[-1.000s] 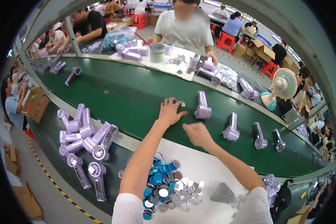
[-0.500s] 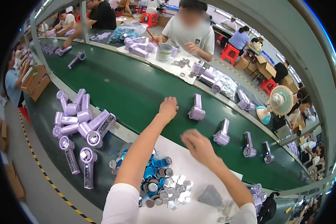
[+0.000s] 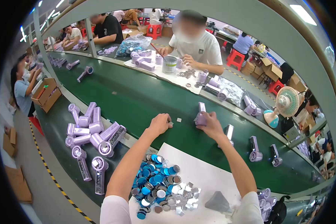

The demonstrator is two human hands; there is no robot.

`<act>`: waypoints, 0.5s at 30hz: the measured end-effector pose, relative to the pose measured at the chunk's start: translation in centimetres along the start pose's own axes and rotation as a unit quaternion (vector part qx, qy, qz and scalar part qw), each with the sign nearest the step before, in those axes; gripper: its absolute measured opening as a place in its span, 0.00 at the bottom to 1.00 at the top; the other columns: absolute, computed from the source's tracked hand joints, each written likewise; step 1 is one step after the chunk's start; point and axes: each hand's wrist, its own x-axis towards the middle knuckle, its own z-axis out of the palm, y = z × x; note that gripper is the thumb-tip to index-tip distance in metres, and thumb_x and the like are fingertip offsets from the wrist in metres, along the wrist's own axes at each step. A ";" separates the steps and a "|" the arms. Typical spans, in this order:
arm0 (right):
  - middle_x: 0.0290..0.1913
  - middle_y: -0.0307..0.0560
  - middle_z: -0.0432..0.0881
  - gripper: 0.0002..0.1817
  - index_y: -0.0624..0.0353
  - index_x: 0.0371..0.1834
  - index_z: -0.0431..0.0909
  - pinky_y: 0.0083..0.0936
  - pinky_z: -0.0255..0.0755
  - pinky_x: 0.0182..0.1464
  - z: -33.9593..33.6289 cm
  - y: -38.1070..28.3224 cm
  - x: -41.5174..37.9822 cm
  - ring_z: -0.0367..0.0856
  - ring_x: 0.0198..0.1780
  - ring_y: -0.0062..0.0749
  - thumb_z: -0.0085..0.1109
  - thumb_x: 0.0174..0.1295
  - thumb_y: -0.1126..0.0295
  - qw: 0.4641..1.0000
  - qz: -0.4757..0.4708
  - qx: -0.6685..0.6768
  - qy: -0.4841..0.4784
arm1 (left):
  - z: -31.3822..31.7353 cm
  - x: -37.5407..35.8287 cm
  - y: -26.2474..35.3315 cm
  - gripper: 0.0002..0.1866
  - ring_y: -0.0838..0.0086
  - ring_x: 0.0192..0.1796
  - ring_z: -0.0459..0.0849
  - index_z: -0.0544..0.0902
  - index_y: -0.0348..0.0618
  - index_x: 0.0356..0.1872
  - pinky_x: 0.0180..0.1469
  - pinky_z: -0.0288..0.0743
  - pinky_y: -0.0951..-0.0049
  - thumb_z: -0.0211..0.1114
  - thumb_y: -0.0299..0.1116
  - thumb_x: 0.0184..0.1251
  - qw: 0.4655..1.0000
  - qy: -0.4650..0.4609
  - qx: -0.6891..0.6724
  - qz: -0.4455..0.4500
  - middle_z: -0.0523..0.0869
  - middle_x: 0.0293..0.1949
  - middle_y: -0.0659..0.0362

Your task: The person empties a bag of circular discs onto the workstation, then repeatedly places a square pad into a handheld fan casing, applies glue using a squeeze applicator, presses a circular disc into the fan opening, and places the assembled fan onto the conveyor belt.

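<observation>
My right hand [image 3: 210, 127] is closed around the round end of a lilac housing [image 3: 202, 108], a handle with a round head, on the green conveyor belt [image 3: 138, 100]. Over the near side of the belt, my left hand [image 3: 159, 124] pinches a small greyish piece [image 3: 170, 124] at its fingertips; its exact shape is hard to make out. A small pale square [image 3: 179, 120] lies on the belt between my hands. Below my arms, blue and silver discs [image 3: 153, 179] and shiny silver squares [image 3: 184, 194] are heaped on a white board [image 3: 205, 168].
Several lilac housings [image 3: 97, 127] are piled on the left. More housings [image 3: 255, 149] lie along the belt to the right. Across the belt sits a person [image 3: 198, 44] beside a tub [image 3: 169, 64]. A desk fan [image 3: 286, 100] stands at far right, and a grey wedge-shaped piece [image 3: 218, 202] lies on the board.
My right hand has moved from above the near belt edge onto the lilac housing. A pale square now shows on the belt near my left hand. The whole view has shifted somewhat.
</observation>
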 end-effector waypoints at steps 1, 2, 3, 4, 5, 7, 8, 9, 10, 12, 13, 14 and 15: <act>0.58 0.57 0.71 0.39 0.52 0.68 0.70 0.39 0.74 0.61 -1.5 -0.9 -1.1 0.78 0.57 0.53 0.76 0.50 0.62 0.999 0.020 0.039 -0.004 | 0.0 -0.2 -0.3 0.16 0.60 0.47 0.82 0.83 0.40 0.43 0.50 0.77 0.63 0.74 0.34 0.55 1.000 0.014 0.006 0.020 0.83 0.42 0.55; 0.59 0.57 0.73 0.38 0.54 0.67 0.71 0.37 0.73 0.61 -3.4 -2.1 -2.9 0.78 0.59 0.48 0.75 0.51 0.63 0.995 0.030 0.096 0.010 | 0.0 -0.4 -0.5 0.16 0.60 0.45 0.83 0.82 0.40 0.42 0.50 0.77 0.63 0.74 0.33 0.55 0.999 0.030 0.011 0.042 0.84 0.40 0.55; 0.60 0.57 0.75 0.37 0.57 0.67 0.72 0.35 0.73 0.62 -5.5 -3.3 -5.2 0.78 0.60 0.42 0.74 0.52 0.64 0.987 0.040 0.152 0.022 | 0.0 -0.4 -0.7 0.15 0.60 0.44 0.84 0.82 0.39 0.41 0.49 0.78 0.63 0.74 0.33 0.55 0.997 0.046 0.015 0.063 0.85 0.38 0.55; 0.61 0.55 0.77 0.37 0.59 0.66 0.72 0.33 0.71 0.63 -7.8 -3.8 -7.6 0.78 0.61 0.38 0.74 0.52 0.62 0.970 0.077 0.225 -0.049 | -0.3 -0.4 -0.6 0.14 0.61 0.43 0.84 0.82 0.39 0.40 0.49 0.78 0.63 0.73 0.33 0.56 0.995 0.055 0.007 0.082 0.85 0.38 0.55; 0.61 0.53 0.78 0.38 0.61 0.66 0.72 0.32 0.71 0.63 -9.3 -3.2 -10.3 0.78 0.61 0.35 0.75 0.52 0.59 0.961 0.068 0.251 -0.088 | -0.5 -0.3 -0.4 0.13 0.61 0.45 0.83 0.82 0.39 0.40 0.50 0.77 0.63 0.73 0.32 0.57 0.998 0.025 -0.038 0.051 0.84 0.40 0.55; 0.57 0.50 0.81 0.36 0.64 0.63 0.74 0.32 0.70 0.63 -10.9 -2.3 -16.1 0.78 0.59 0.32 0.73 0.53 0.57 0.940 0.020 0.317 -0.127 | -0.5 0.4 0.3 0.11 0.62 0.49 0.81 0.82 0.41 0.39 0.53 0.77 0.64 0.72 0.32 0.58 0.991 -0.037 -0.126 -0.006 0.82 0.43 0.55; 0.54 0.48 0.82 0.33 0.66 0.60 0.75 0.32 0.71 0.63 -11.0 -2.0 -19.2 0.79 0.57 0.32 0.72 0.54 0.58 0.925 -0.021 0.358 -0.129 | -0.4 0.7 0.8 0.11 0.62 0.51 0.81 0.82 0.41 0.38 0.54 0.76 0.64 0.72 0.32 0.58 0.989 -0.049 -0.137 -0.001 0.81 0.45 0.55; 0.55 0.49 0.81 0.32 0.64 0.61 0.74 0.35 0.71 0.62 -10.9 -1.1 -22.4 0.78 0.58 0.36 0.70 0.56 0.58 0.922 -0.036 0.359 -0.142 | -0.1 1.1 1.3 0.10 0.61 0.52 0.80 0.82 0.41 0.38 0.56 0.75 0.63 0.72 0.33 0.58 0.987 -0.060 -0.151 0.004 0.80 0.46 0.55; 0.56 0.50 0.80 0.31 0.63 0.62 0.73 0.38 0.71 0.62 -10.5 0.9 -25.3 0.77 0.58 0.40 0.67 0.58 0.59 0.932 -0.027 0.332 -0.144 | 0.2 1.4 1.8 0.10 0.61 0.53 0.79 0.82 0.41 0.37 0.57 0.75 0.63 0.71 0.33 0.58 0.984 -0.071 -0.164 0.011 0.79 0.48 0.55; 0.58 0.53 0.79 0.28 0.60 0.64 0.71 0.44 0.71 0.62 -10.5 6.5 -30.5 0.76 0.60 0.48 0.63 0.62 0.60 0.967 0.031 0.226 -0.118 | 2.0 2.0 1.7 0.10 0.60 0.54 0.79 0.82 0.40 0.36 0.58 0.74 0.61 0.72 0.34 0.58 0.991 0.032 -0.064 0.116 0.80 0.49 0.53; 0.59 0.54 0.78 0.27 0.58 0.65 0.70 0.47 0.71 0.61 -9.8 8.5 -32.9 0.75 0.61 0.52 0.61 0.64 0.60 0.974 0.055 0.200 -0.095 | 2.7 2.4 1.5 0.11 0.59 0.55 0.78 0.82 0.39 0.35 0.59 0.73 0.60 0.72 0.35 0.58 0.982 0.085 -0.012 0.166 0.80 0.49 0.52; 0.57 0.53 0.79 0.29 0.58 0.65 0.69 0.46 0.73 0.59 -9.2 7.6 -35.1 0.76 0.59 0.51 0.60 0.64 0.58 0.936 0.092 0.332 -0.071 | 3.0 2.6 1.1 0.14 0.55 0.55 0.78 0.82 0.40 0.37 0.59 0.73 0.57 0.73 0.38 0.58 0.972 0.125 0.029 0.196 0.80 0.50 0.50; 0.56 0.53 0.80 0.30 0.59 0.66 0.69 0.46 0.74 0.58 -8.5 4.3 -37.7 0.78 0.58 0.50 0.60 0.64 0.55 0.878 0.127 0.459 -0.044 | 2.9 2.5 1.3 0.14 0.54 0.55 0.78 0.82 0.40 0.38 0.59 0.73 0.56 0.73 0.38 0.58 0.980 0.120 0.036 0.153 0.80 0.50 0.50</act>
